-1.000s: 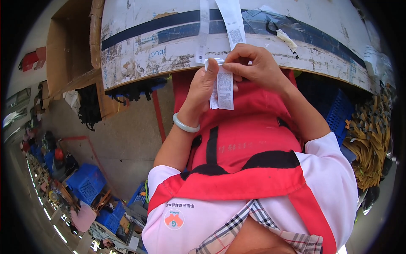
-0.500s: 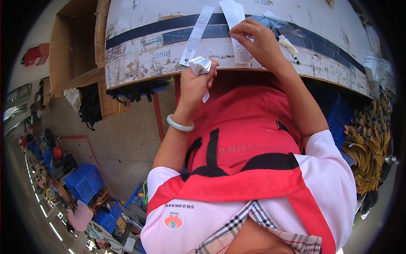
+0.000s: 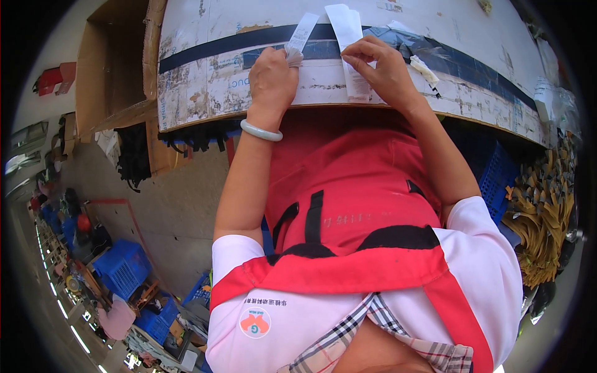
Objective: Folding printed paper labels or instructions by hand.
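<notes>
My left hand [image 3: 273,78] is closed around a bunch of folded white labels [image 3: 294,57], whose fanned edges stick out beside the thumb. It is over the near end of a printed white label strip [image 3: 305,30] on the worktable, hiding the rest of it. To the right lie more long white label strips [image 3: 344,22], overlapping and running toward the table's front edge. Over their middle, my right hand [image 3: 382,65] has thumb and forefinger pinched together. Whatever is between those fingertips is too small to make out.
The worktable [image 3: 205,99] is covered with worn white cardboard and dark tape. Clear plastic film [image 3: 404,37] and a small crumpled white piece [image 3: 425,69] lie right of my right hand. An open cardboard box [image 3: 112,68] stands left; a blue crate [image 3: 497,177] is below right.
My left hand has moved up and away from me with the folded labels, from the table's front edge onto the printed strip. My right hand stays nearly in place, still pinched.
</notes>
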{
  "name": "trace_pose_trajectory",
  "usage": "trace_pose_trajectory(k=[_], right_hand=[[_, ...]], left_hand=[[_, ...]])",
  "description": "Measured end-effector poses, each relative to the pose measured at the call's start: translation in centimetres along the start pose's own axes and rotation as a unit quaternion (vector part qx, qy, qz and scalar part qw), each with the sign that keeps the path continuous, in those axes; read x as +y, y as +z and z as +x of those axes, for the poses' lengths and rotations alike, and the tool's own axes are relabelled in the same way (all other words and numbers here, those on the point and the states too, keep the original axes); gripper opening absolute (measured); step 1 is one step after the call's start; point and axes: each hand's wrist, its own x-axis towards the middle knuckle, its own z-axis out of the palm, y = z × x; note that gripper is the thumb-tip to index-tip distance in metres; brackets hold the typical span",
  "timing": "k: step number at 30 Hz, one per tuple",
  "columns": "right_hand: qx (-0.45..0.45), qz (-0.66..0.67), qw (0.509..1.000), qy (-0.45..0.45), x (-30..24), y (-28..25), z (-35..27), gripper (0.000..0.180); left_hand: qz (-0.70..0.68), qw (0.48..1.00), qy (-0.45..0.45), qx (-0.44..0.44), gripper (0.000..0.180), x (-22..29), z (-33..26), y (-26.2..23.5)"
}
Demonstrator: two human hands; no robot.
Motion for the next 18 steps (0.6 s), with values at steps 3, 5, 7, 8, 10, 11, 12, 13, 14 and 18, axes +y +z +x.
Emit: trace_pose_trajectory(k=[3,5,7,8,10,11,12,13,14,18], right_hand=[[0.003,0.016,1.0,0.02,0.1,-0.3,-0.5,0.017],[-0.004,0.014,0.999,0.034,-0.3,-0.5,-0.7,0.014],[0.001,0.055,0.998,0.025,-0.4,-0.5,-1.0,0.015],[0.002,0.095,0.995,0.014,-0.6,-0.5,-1.2,0.016],[-0.007,0.132,0.991,0.014,-1.7,-0.5,-1.4,0.018],[-0.019,0.168,0.986,0.012,-2.3,-0.5,-1.5,0.02],[-0.019,0.189,0.982,0.016,-3.0,-0.3,-1.7,0.025],[-0.018,0.19,0.981,0.019,-3.3,-0.1,-1.8,0.025],[-0.036,0.229,0.972,0.034,-3.4,0.1,-1.8,0.025],[-0.113,0.319,0.936,0.1,-3.8,0.3,-2.4,0.025]], left_hand=[[0.003,1.0,-0.015,-0.017,0.018,0.0,0.1,0.0],[-0.024,0.999,-0.006,0.024,0.019,-0.5,-0.1,0.0],[-0.134,0.99,-0.054,0.001,0.018,-0.3,-0.3,-0.4],[-0.241,0.964,-0.107,-0.02,0.018,-0.2,-0.6,-0.7],[-0.42,0.886,-0.174,-0.092,0.017,0.4,-1.4,-2.0],[-0.578,0.765,-0.237,-0.157,0.017,0.8,-1.9,-2.5],[-0.628,0.722,-0.236,-0.168,0.014,1.1,-2.7,-2.6],[-0.627,0.722,-0.237,-0.171,0.014,1.3,-3.2,-2.8],[-0.661,0.68,-0.25,-0.196,0.015,1.5,-3.5,-2.9],[-0.713,0.615,-0.255,-0.222,0.016,1.8,-5.3,-2.8]])
